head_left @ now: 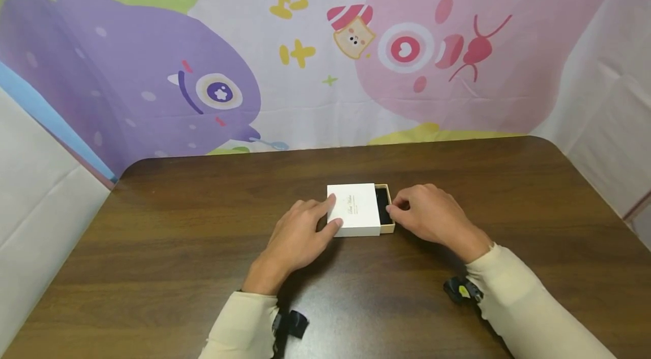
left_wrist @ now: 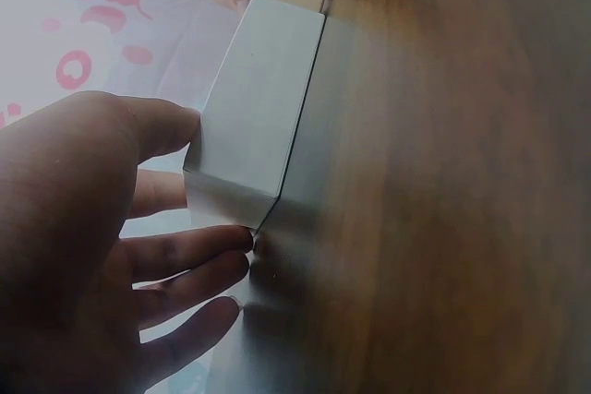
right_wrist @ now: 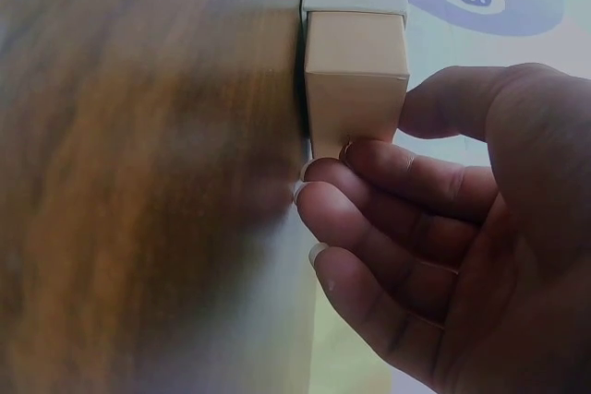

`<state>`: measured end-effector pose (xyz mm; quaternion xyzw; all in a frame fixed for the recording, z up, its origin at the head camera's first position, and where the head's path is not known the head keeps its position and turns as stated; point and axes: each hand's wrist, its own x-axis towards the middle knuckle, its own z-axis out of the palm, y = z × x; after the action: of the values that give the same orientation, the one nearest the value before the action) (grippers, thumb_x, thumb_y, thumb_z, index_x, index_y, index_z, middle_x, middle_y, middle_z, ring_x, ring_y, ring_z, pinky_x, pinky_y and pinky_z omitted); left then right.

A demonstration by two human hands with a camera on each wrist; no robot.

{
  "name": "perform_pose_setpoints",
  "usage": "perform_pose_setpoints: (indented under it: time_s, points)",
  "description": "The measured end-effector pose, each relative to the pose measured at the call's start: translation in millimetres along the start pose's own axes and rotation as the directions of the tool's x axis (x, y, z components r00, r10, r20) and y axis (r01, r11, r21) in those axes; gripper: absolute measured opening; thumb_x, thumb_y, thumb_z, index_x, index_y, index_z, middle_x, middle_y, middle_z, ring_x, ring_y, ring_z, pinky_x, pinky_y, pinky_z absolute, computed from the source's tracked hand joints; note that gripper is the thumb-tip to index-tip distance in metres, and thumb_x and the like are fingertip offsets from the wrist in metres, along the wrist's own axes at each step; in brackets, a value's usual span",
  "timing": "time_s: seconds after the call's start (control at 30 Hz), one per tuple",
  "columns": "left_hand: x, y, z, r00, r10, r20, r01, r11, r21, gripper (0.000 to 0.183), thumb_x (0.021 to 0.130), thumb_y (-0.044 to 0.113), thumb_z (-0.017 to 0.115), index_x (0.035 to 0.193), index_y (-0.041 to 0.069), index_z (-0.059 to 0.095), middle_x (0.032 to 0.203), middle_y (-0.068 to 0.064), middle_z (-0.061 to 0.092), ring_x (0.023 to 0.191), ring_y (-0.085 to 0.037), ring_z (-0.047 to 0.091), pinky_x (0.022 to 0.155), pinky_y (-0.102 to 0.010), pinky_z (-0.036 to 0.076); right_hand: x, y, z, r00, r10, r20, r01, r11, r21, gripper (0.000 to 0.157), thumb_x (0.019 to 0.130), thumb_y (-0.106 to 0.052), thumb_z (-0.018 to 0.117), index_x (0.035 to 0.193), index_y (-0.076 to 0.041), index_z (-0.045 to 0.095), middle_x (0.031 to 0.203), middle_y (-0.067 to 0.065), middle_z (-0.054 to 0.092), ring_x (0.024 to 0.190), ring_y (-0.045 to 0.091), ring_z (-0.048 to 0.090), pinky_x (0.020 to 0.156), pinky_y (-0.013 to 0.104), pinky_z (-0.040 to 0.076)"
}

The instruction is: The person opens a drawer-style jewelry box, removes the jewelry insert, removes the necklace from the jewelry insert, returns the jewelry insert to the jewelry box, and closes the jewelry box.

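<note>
On the brown table lies a white gift box with gold lettering on its lid sleeve (head_left: 356, 209). Its inner drawer (head_left: 387, 228), cream-coloured with a black lining, sticks a short way out at the right end. My left hand (head_left: 302, 234) holds the sleeve by its left end, thumb and index finger at the upper edge, the other fingers low beside the end face (left_wrist: 226, 205). With my right hand (head_left: 432, 212) I pinch the drawer's outer end between thumb and curled index finger; the end wall (right_wrist: 354, 103) shows in the right wrist view.
The dark wooden tabletop (head_left: 152, 268) extends around the box. Behind it hangs a cloth backdrop (head_left: 315, 104) printed with purple and pink cartoon figures. Pale cloth sides stand at the left and right. A black strap device (head_left: 292, 325) sits on each wrist.
</note>
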<state>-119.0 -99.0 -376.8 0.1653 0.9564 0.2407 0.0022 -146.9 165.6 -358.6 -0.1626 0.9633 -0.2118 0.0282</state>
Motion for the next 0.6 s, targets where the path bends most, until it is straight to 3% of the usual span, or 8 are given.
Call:
perform_pose_setpoints:
  time_s: [0.6]
  points:
    - [-0.5,-0.6,-1.2,1.000,0.008,0.006,-0.008,1.000,-0.007,0.056,0.100,0.046,0.056,0.150,0.021,0.047,0.137,-0.008,0.060,0.125,-0.025,0.052,0.102,-0.047,0.042,-0.8,1.4,-1.4,0.999,0.040,-0.019,-0.041,0.999,-0.025,0.012,0.089,-0.027,0.062,0.082,-0.020,0.069,0.074,-0.006,0.060,0.063,0.015,0.051,0.058,0.035,0.041]
